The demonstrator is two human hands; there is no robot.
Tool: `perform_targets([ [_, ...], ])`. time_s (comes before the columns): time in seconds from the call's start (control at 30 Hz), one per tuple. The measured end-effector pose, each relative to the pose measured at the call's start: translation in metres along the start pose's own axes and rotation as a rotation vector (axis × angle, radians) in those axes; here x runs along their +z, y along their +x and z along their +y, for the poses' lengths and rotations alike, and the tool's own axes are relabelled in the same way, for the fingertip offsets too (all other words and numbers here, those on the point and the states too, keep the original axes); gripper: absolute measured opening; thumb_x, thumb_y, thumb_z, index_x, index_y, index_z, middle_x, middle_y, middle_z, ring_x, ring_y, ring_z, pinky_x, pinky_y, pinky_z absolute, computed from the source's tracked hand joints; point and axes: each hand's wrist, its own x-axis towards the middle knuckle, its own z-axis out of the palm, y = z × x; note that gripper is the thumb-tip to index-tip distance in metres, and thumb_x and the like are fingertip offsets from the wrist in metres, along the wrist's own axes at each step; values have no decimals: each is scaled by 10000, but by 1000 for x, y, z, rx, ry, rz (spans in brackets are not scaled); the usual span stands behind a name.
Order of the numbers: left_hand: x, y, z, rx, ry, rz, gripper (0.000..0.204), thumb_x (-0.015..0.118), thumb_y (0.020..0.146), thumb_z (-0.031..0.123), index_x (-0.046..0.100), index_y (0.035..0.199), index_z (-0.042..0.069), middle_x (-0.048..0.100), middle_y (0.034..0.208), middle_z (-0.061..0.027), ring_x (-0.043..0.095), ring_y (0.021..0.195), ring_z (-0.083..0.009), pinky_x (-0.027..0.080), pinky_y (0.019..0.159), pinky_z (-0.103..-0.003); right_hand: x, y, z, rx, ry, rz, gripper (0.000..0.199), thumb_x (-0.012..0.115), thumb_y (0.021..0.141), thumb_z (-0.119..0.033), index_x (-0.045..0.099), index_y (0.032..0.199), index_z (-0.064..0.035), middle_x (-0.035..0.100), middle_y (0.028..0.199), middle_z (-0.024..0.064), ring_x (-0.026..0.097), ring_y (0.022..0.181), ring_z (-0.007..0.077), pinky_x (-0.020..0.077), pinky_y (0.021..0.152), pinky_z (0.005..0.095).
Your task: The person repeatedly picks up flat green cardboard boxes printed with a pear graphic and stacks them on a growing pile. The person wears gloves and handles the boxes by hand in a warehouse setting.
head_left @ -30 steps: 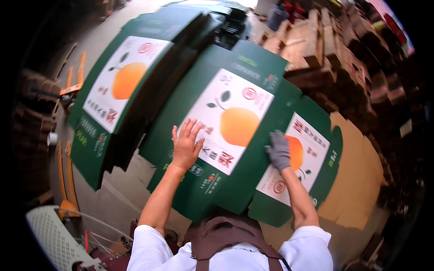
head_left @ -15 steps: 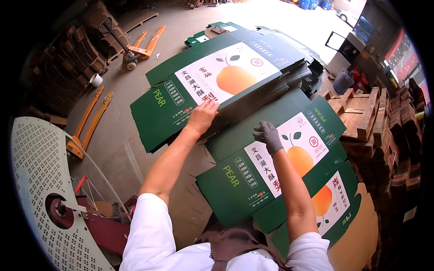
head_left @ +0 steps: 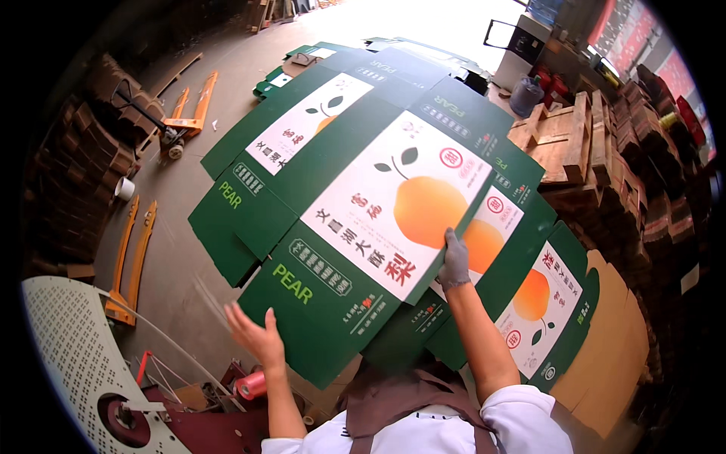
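A large flat green carton (head_left: 393,212) with a white panel and an orange pear print lies tilted across the middle. My right hand (head_left: 455,261), in a grey glove, grips its near right edge. My bare left hand (head_left: 259,337) is beside the near left corner, fingers spread and holding nothing. Beyond lies a stack of similar flat cartons (head_left: 261,193), partly covered by the large one. More printed green cartons (head_left: 556,299) overlap to the right, under and beside my right forearm.
At lower left stands a machine with a perforated pale guard (head_left: 68,348) and a pink-red roll (head_left: 251,384). Orange pallet jacks (head_left: 198,106) sit on the floor at left. Wooden pallets (head_left: 563,144) and stacked brown cardboard (head_left: 658,204) line the right side. Brown sheets (head_left: 612,340) lie lower right.
A flat carton has come off the far stack toward me, over the nearer cartons. My left hand has moved down and left, away from the stack. My gloved right hand now holds the carton's edge.
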Motion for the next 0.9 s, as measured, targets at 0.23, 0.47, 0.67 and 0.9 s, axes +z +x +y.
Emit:
perform_targets([
  [0.23,80,-104,0,-843,-1421,-610,383,629,994,129,507,1331,-6,621,1241,-107,622,1105,-231,525,956,-356,-165,-20,-31,-11,34,140,353,555,1023,-167,498,1324,9,621,1248,148,655,1091,288,579,910,430],
  [0.47,137,-157,20,-1080,-1347,-640,374,544,1033,119,469,1375,-10,582,1303,-142,616,1133,-283,556,951,-423,-240,49,-19,45,-120,251,378,589,1003,-195,526,1294,38,637,1205,149,667,1035,293,585,858,452],
  [0.67,144,-149,24,-1051,-1284,-598,383,539,1040,158,469,1373,-18,584,1294,-155,625,1107,-288,570,924,-413,-209,89,-8,-14,-353,350,420,663,945,-245,570,1120,125,667,1059,215,684,843,297,568,718,425],
  [0.9,155,-141,-6,-1090,-1027,-707,507,559,1022,385,551,1266,-60,630,1199,-181,660,1000,-302,600,805,-433,-216,9,-43,-299,-917,480,336,579,955,-328,660,1096,-34,708,1018,194,676,965,355,520,847,419],
])
